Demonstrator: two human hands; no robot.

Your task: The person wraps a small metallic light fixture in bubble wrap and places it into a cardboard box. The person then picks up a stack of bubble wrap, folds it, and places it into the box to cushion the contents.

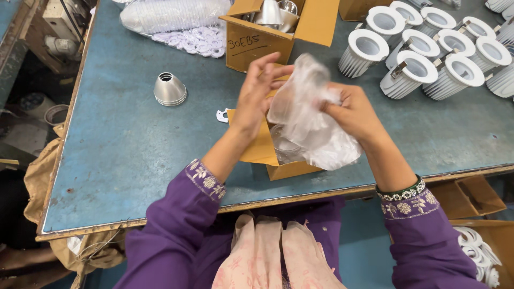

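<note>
- Beyond the left hand point(258, 92), touching distance from its fingertips: an open cardboard box point(257, 40) with shiny metal cones inside.
- Left of that hand, well apart: a single silver cone point(169, 89) standing wide end down on the desk point(123, 144).
- Far beyond the left hand: a clear sack point(171, 15) and a heap of white rings point(195, 42).
- Beyond and right of the right hand point(354, 113): a cluster of white finned lamp housings point(428, 51), openings up.
- Under both hands: a small open carton point(262, 147), partly hidden by wrists and plastic; a small white metal tab point(222, 115) just left of it.
- Blue, worn desk top with a wooden edge; cluttered floor to the left; more cartons below right, one holding white rings point(479, 257).
- Clear plastic bag point(308, 115) between the hands, above the carton, crumpled, long axis running from upper left down to lower right.
- Left hand half open, fingers spread, fingertips pinching the bag's upper edge.
- Right hand closed around the bag's side.
</note>
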